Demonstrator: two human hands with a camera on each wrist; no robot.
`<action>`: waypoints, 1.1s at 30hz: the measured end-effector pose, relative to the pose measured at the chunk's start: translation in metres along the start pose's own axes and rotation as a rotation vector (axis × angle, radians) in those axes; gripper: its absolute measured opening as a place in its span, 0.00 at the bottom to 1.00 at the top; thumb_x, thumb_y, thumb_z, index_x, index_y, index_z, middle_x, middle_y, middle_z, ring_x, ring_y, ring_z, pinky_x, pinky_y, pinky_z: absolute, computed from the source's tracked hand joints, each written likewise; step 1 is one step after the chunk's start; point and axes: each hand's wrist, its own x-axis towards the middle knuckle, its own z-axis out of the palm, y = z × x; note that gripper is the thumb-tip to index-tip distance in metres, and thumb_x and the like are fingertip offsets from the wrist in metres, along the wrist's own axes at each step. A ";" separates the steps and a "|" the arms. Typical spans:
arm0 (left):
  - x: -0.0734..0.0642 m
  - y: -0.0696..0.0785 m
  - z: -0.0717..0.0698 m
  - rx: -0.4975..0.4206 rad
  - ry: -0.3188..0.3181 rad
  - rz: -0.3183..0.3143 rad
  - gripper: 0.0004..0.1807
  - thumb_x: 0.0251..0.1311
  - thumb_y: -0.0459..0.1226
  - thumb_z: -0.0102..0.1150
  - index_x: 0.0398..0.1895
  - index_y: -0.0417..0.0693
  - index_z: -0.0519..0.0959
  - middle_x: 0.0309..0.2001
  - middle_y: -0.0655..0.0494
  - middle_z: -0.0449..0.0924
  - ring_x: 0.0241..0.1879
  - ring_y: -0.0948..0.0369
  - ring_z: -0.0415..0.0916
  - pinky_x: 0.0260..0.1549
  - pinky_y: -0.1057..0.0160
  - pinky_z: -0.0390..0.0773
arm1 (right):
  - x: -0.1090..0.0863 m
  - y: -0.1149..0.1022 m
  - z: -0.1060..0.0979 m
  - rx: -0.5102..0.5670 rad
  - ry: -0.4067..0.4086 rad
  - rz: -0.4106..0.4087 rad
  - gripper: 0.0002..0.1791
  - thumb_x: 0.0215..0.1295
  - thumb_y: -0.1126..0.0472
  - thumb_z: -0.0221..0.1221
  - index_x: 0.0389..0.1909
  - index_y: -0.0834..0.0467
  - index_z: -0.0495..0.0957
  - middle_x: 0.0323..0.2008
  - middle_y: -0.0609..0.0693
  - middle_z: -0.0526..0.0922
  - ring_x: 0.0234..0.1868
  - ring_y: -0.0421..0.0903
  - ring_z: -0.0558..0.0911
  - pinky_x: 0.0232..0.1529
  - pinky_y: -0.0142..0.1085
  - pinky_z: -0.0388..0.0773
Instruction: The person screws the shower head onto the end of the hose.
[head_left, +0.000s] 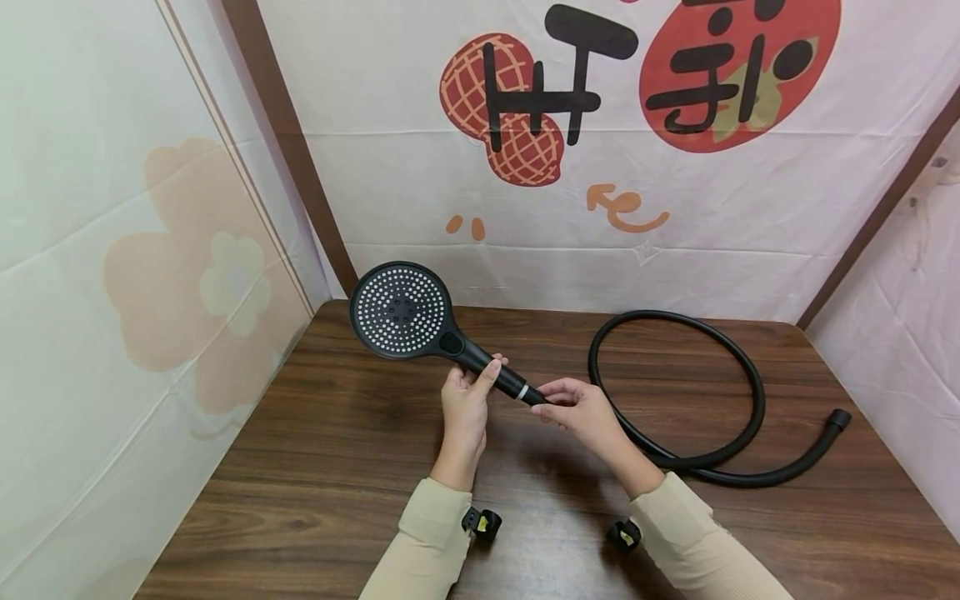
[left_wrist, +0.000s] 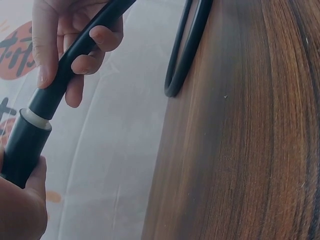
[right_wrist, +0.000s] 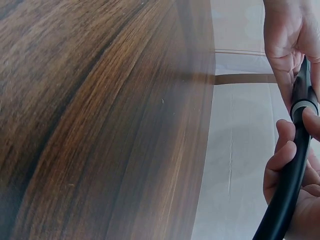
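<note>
A black shower head [head_left: 401,310] with a round face of pale nozzles is held up over the table, its handle slanting down to the right. My left hand [head_left: 467,402] grips that handle, thumb laid along the top. At the handle's lower end my right hand [head_left: 577,410] pinches the end fitting of a black shower hose [head_left: 752,400]. Between handle and fitting a narrow white ring [left_wrist: 34,119] shows in the left wrist view. From the right hand the hose [right_wrist: 287,192] runs back under the wrist in the right wrist view.
The hose lies in a wide loop on the brown wooden table [head_left: 322,467], its free end [head_left: 840,419] toward the right edge. White printed cloth [head_left: 390,167] hangs behind the table and along both sides. Each wrist carries a small black camera [head_left: 483,523].
</note>
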 end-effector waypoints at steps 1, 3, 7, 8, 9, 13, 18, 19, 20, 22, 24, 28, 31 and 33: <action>0.000 0.000 0.000 0.002 0.000 -0.001 0.18 0.65 0.33 0.62 0.54 0.34 0.72 0.45 0.43 0.87 0.44 0.63 0.86 0.47 0.69 0.81 | 0.000 0.000 0.000 0.003 0.000 0.000 0.17 0.60 0.59 0.69 0.47 0.63 0.82 0.38 0.61 0.88 0.33 0.48 0.87 0.33 0.40 0.82; 0.000 0.000 0.000 0.002 0.002 -0.004 0.18 0.65 0.33 0.62 0.54 0.35 0.72 0.45 0.43 0.87 0.44 0.63 0.86 0.47 0.69 0.81 | 0.000 0.000 0.000 0.007 -0.001 0.000 0.17 0.60 0.59 0.69 0.47 0.63 0.82 0.37 0.62 0.88 0.33 0.47 0.86 0.32 0.39 0.82; 0.000 0.000 0.000 0.005 0.006 -0.008 0.17 0.65 0.33 0.62 0.54 0.35 0.72 0.45 0.42 0.87 0.44 0.63 0.86 0.47 0.69 0.81 | 0.000 0.001 0.000 0.012 -0.006 -0.005 0.16 0.60 0.59 0.69 0.46 0.63 0.83 0.34 0.58 0.88 0.33 0.48 0.86 0.31 0.38 0.82; 0.000 0.000 0.000 0.004 0.007 -0.009 0.17 0.65 0.33 0.62 0.54 0.35 0.72 0.46 0.42 0.87 0.44 0.63 0.86 0.47 0.69 0.81 | 0.000 0.001 0.000 0.013 -0.007 -0.007 0.16 0.60 0.59 0.69 0.46 0.63 0.83 0.33 0.57 0.88 0.33 0.49 0.86 0.31 0.38 0.82; 0.000 0.000 -0.001 0.004 0.006 -0.009 0.18 0.65 0.33 0.62 0.55 0.34 0.71 0.46 0.42 0.87 0.44 0.63 0.86 0.47 0.69 0.81 | 0.000 0.001 0.000 0.013 -0.008 -0.008 0.16 0.60 0.59 0.69 0.46 0.63 0.84 0.33 0.56 0.88 0.34 0.50 0.86 0.30 0.38 0.82; -0.001 0.000 -0.001 0.006 -0.001 -0.005 0.21 0.66 0.33 0.62 0.56 0.31 0.70 0.45 0.43 0.87 0.44 0.64 0.86 0.47 0.70 0.80 | 0.000 0.001 0.000 0.014 -0.010 -0.014 0.15 0.61 0.60 0.68 0.46 0.63 0.84 0.31 0.53 0.89 0.36 0.57 0.86 0.31 0.40 0.82; -0.001 0.001 0.000 0.005 -0.001 0.000 0.19 0.65 0.34 0.62 0.55 0.34 0.71 0.45 0.45 0.87 0.44 0.64 0.86 0.46 0.69 0.80 | 0.000 0.002 0.000 0.016 -0.016 -0.013 0.15 0.62 0.59 0.68 0.47 0.61 0.84 0.31 0.51 0.89 0.37 0.57 0.86 0.33 0.42 0.83; -0.001 0.001 0.000 0.003 -0.001 0.000 0.19 0.65 0.33 0.62 0.55 0.34 0.71 0.45 0.45 0.87 0.44 0.64 0.86 0.46 0.69 0.80 | 0.000 0.002 0.000 0.016 -0.018 -0.015 0.15 0.62 0.59 0.67 0.47 0.61 0.84 0.31 0.51 0.89 0.37 0.56 0.86 0.33 0.43 0.83; -0.001 0.001 0.001 0.001 -0.001 0.001 0.19 0.65 0.33 0.62 0.55 0.33 0.71 0.45 0.45 0.87 0.43 0.64 0.86 0.46 0.69 0.80 | 0.000 0.002 -0.001 0.015 -0.019 -0.018 0.15 0.62 0.59 0.67 0.47 0.61 0.84 0.31 0.51 0.89 0.37 0.55 0.86 0.33 0.43 0.83; -0.001 0.001 0.001 -0.002 -0.001 0.000 0.20 0.65 0.33 0.62 0.56 0.32 0.71 0.45 0.45 0.87 0.43 0.64 0.86 0.46 0.69 0.80 | 0.000 0.002 -0.001 0.011 -0.022 -0.023 0.15 0.62 0.59 0.67 0.48 0.62 0.84 0.31 0.51 0.89 0.36 0.53 0.86 0.33 0.43 0.83; -0.001 0.001 0.001 0.000 -0.001 -0.001 0.20 0.65 0.33 0.62 0.56 0.31 0.70 0.45 0.45 0.87 0.43 0.64 0.86 0.46 0.69 0.80 | 0.000 0.002 -0.001 0.010 -0.023 -0.025 0.15 0.62 0.59 0.67 0.48 0.62 0.84 0.31 0.52 0.89 0.36 0.52 0.86 0.32 0.42 0.83; -0.001 0.001 0.000 0.006 -0.004 -0.003 0.19 0.66 0.34 0.62 0.55 0.34 0.71 0.45 0.45 0.87 0.44 0.64 0.86 0.46 0.70 0.80 | -0.001 0.001 -0.001 0.009 -0.024 -0.026 0.16 0.61 0.60 0.68 0.48 0.62 0.84 0.34 0.59 0.89 0.36 0.55 0.87 0.33 0.43 0.83; -0.002 0.001 0.000 0.004 -0.006 -0.004 0.19 0.66 0.34 0.62 0.55 0.34 0.71 0.45 0.45 0.87 0.44 0.64 0.86 0.47 0.69 0.80 | -0.001 0.001 -0.001 0.004 -0.024 -0.027 0.16 0.60 0.61 0.69 0.48 0.63 0.84 0.36 0.64 0.88 0.37 0.56 0.87 0.33 0.44 0.83; -0.002 0.001 0.000 0.005 -0.008 -0.004 0.20 0.66 0.34 0.62 0.56 0.33 0.70 0.45 0.45 0.87 0.44 0.64 0.86 0.47 0.69 0.80 | -0.001 0.001 -0.001 -0.001 -0.019 -0.024 0.16 0.60 0.60 0.69 0.48 0.62 0.84 0.36 0.63 0.88 0.36 0.55 0.87 0.34 0.44 0.83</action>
